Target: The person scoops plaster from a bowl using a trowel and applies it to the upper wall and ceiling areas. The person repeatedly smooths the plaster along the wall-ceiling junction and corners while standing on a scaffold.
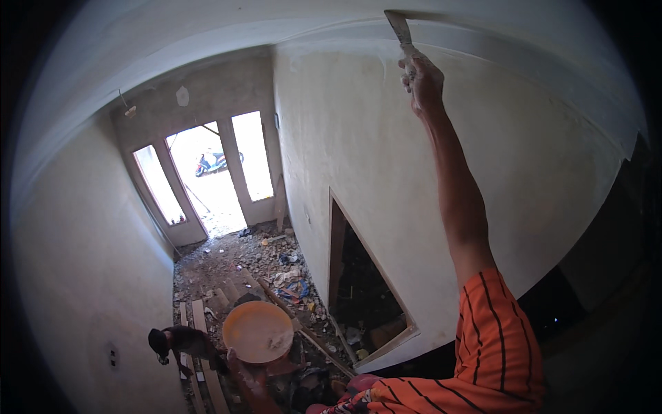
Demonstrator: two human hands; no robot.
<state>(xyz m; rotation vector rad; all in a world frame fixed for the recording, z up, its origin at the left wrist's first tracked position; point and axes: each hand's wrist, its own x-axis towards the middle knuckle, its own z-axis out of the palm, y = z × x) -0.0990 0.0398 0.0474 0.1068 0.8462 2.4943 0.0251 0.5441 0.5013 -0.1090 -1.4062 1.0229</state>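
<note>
My right hand [422,77], caked with pale powder or paste, is raised high at the end of a stretched arm. It grips a putty knife [398,27], whose flat blade meets the seam between wall and ceiling. Low in the picture, my left hand [238,363] is at the near rim of a round orange basin [256,310]. Whitish paste [276,341] lies inside this basin. The left hand's fingers are largely hidden below the rim, though it appears to hold the basin.
Far below, a person in a dark cap [158,341] bends beside long planks [209,345]. Rubble [221,265] and scraps cover the floor. A wood-framed opening [365,290] pierces the right wall [386,172]. Beyond the bright doorway [214,193] stands a motorbike [212,163].
</note>
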